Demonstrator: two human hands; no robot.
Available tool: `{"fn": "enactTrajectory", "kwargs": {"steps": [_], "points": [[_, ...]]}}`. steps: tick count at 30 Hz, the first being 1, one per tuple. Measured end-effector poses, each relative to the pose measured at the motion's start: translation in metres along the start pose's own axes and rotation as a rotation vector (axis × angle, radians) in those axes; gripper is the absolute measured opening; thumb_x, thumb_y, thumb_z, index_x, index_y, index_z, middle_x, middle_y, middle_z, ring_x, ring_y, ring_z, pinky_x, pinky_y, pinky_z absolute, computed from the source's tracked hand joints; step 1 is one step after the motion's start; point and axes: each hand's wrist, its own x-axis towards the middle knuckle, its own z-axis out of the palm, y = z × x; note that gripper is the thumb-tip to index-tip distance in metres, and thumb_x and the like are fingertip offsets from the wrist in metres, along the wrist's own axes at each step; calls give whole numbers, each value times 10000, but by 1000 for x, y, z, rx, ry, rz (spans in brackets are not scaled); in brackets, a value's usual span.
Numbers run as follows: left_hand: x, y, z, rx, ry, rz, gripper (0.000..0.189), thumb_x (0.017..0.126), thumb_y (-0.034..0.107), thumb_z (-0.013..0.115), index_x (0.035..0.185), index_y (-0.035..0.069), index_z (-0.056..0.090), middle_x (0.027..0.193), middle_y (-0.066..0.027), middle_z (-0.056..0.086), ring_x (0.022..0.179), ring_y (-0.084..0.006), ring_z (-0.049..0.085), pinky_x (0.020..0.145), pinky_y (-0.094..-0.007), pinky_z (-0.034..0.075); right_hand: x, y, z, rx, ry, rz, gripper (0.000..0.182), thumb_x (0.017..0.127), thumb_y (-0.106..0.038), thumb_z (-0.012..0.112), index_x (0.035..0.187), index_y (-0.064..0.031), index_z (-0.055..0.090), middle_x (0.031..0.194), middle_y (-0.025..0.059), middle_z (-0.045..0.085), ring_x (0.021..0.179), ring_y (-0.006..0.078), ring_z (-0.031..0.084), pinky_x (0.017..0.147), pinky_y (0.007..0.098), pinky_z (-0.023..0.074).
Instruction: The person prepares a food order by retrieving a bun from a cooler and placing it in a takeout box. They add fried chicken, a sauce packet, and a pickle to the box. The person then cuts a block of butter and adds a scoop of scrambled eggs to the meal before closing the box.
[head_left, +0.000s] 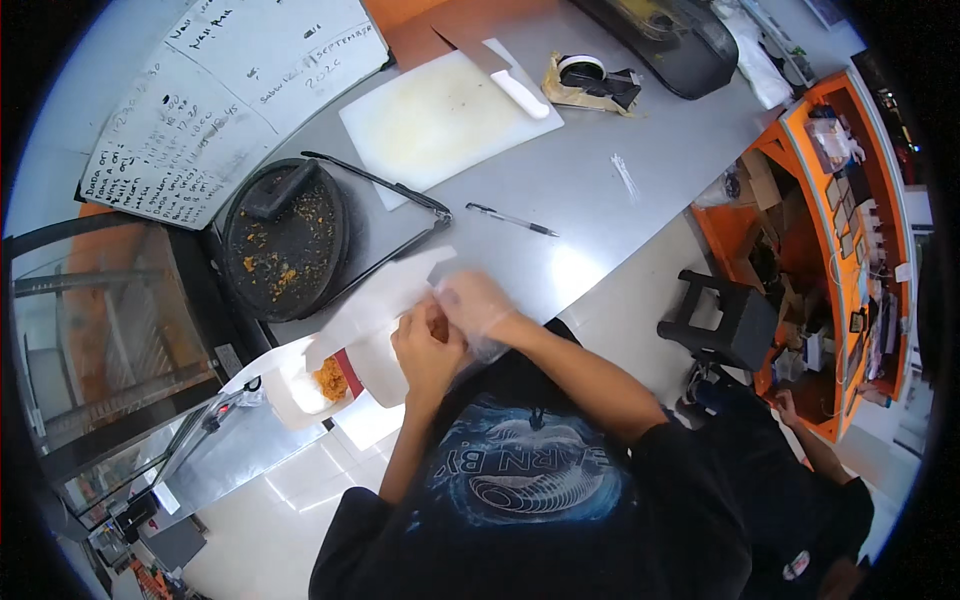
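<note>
My left hand (429, 349), bare, is curled over the right part of an open white paper box (377, 361). Beside it my right hand (474, 301) wears a clear plastic glove and is blurred. A brownish thing (439, 322), perhaps food, shows between the two hands; their grip on it is unclear. Just left stands another open paper box (289, 409) with white rice (304, 386) and a piece of fried chicken (330, 379) in it. A dark red strip (348, 371) borders the chicken. Raised white lids partly cover the boxes' far side.
Beyond the boxes sits a dark stone mortar (300, 232) with a pestle (283, 191) and orange crumbs. Black tongs (382, 180) lie beside it. A knife (520, 94) rests on a white cutting board (442, 120). A pen (512, 219) and tape dispenser (589, 82) lie rightward. Another person (780, 465) is at right.
</note>
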Motion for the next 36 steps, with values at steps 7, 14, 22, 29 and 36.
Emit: {"fn": "enactTrajectory", "kwargs": {"steps": [7, 14, 22, 29, 36], "points": [[-2, -16, 8, -114, -2, -21, 296, 709, 89, 683, 1002, 62, 652, 903, -98, 678, 909, -304, 610, 831, -422, 434, -40, 33, 4, 409, -166, 108, 281, 927, -311, 621, 1035, -58, 677, 906, 152, 690, 786, 251, 685, 727, 363, 544], [17, 20, 10, -273, 55, -49, 128, 861, 23, 611, 973, -39, 621, 946, -148, 704, 808, -211, 694, 695, -307, 551, -11, 55, -6, 539, -319, 152, 295, 936, -332, 627, 1010, -53, 687, 824, 52, 665, 763, 159, 652, 706, 310, 545], [28, 40, 34, -9, 238, -264, 173, 900, 79, 623, 1034, -29, 606, 929, -208, 704, 818, -277, 705, 713, -355, 563, -4, 33, -54, 98, -392, -24, 223, 893, -250, 620, 989, -53, 659, 916, 170, 684, 837, 332, 678, 757, 428, 525], [43, 36, 58, 522, 451, -366, 253, 901, 187, 585, 1094, 37, 650, 983, -168, 712, 853, -323, 699, 691, -381, 562, -24, 144, -161, 97, -607, -545, 237, 868, -264, 634, 988, -64, 679, 918, 139, 696, 794, 301, 675, 756, 379, 525], [100, 236, 160, -105, 632, -156, 235, 949, 187, 612, 986, -41, 648, 800, -121, 703, 716, -164, 673, 643, -286, 530, -85, 204, -409, 395, -191, -10, 263, 917, -285, 615, 907, -35, 696, 759, 135, 677, 739, 197, 669, 728, 346, 521]]}}
